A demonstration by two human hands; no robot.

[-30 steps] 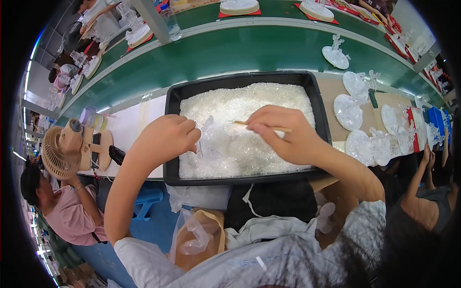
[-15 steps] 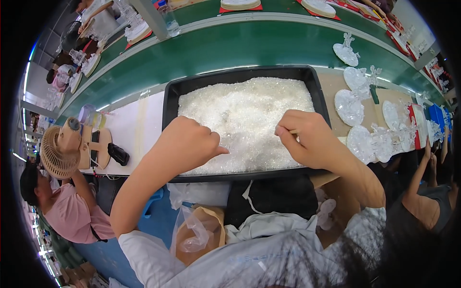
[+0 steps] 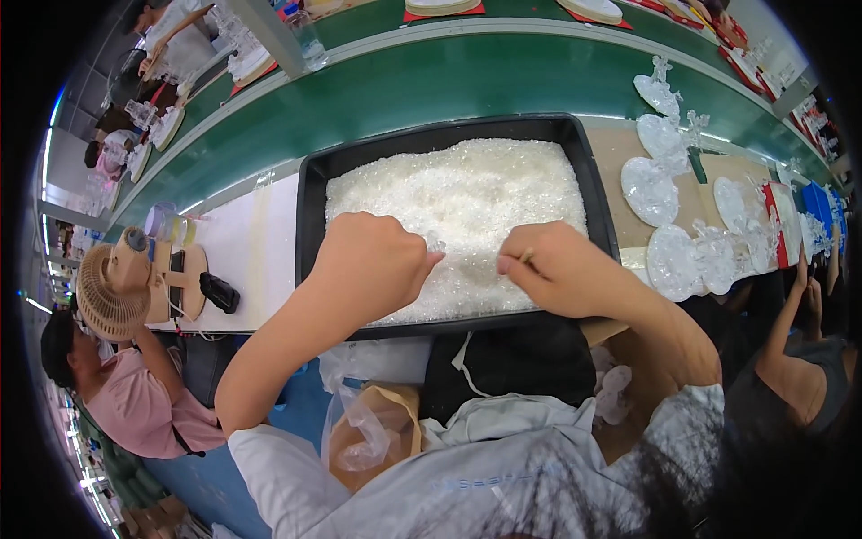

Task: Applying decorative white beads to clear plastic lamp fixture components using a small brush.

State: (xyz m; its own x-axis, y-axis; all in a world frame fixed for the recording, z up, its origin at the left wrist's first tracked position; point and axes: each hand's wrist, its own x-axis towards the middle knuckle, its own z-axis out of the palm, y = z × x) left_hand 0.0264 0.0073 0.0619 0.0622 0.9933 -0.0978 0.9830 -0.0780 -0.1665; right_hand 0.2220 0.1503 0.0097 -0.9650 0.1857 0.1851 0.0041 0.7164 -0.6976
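Clear piece (image 3: 435, 242) pinched at left hand (image 3: 373, 269) fingertips (over black tray (image 3: 310, 207)).

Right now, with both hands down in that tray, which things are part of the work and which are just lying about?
In use:
- left hand, pinching a small clear piece
- right hand, holding a thin stick
- black tray of white granules

Lying about:
- clear plastic shapes right of the tray
- small fan at left
- green conveyor belt behind
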